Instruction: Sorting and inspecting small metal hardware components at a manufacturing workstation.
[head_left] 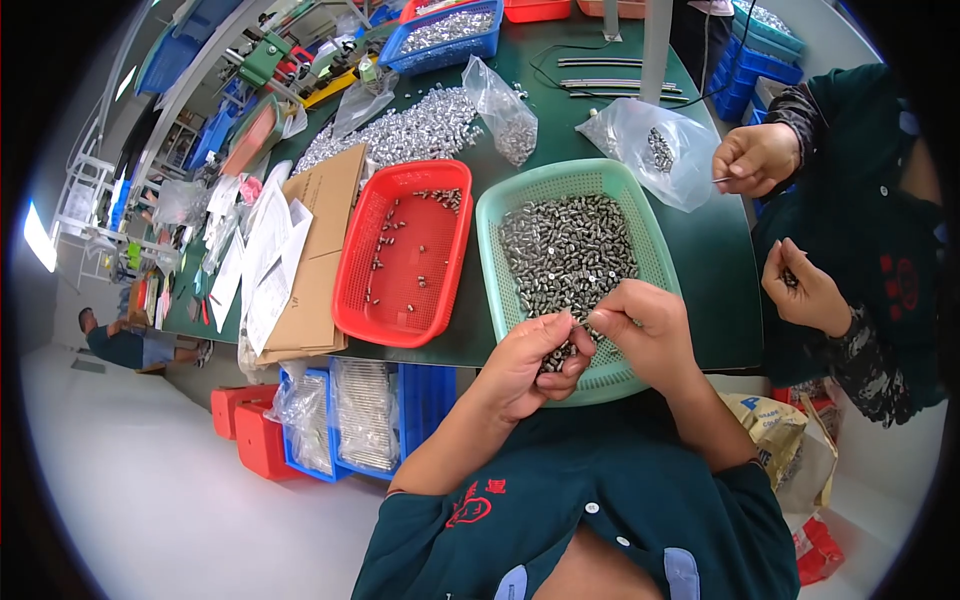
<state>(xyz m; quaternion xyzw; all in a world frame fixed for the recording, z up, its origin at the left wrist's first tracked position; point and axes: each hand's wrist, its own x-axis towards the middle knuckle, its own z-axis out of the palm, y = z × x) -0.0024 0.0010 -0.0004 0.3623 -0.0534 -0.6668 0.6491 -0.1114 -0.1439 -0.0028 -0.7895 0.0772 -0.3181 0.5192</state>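
My left hand [530, 368] is closed around several small metal cylindrical parts [557, 357], which show between its curled fingers. Against its thumb tip, my right hand [646, 332] is pinched; the tiny piece between its fingertips is too small to name. Both hands are over the near edge of a pale green perforated basket [490, 235], filled with a thick layer of the same dark grey metal parts [568, 240]. To its left lies a red plastic basket [350, 290] with a few such parts scattered on its bottom.
Cardboard and papers [285, 270] lie left of the red basket. Beyond are a heap of shiny parts [410, 130], plastic bags [665, 140], metal rods [615, 83] and a blue basket [490, 40]. A co-worker's hands [757, 158] work at the right. Blue bins [425, 405] stand below the green table.
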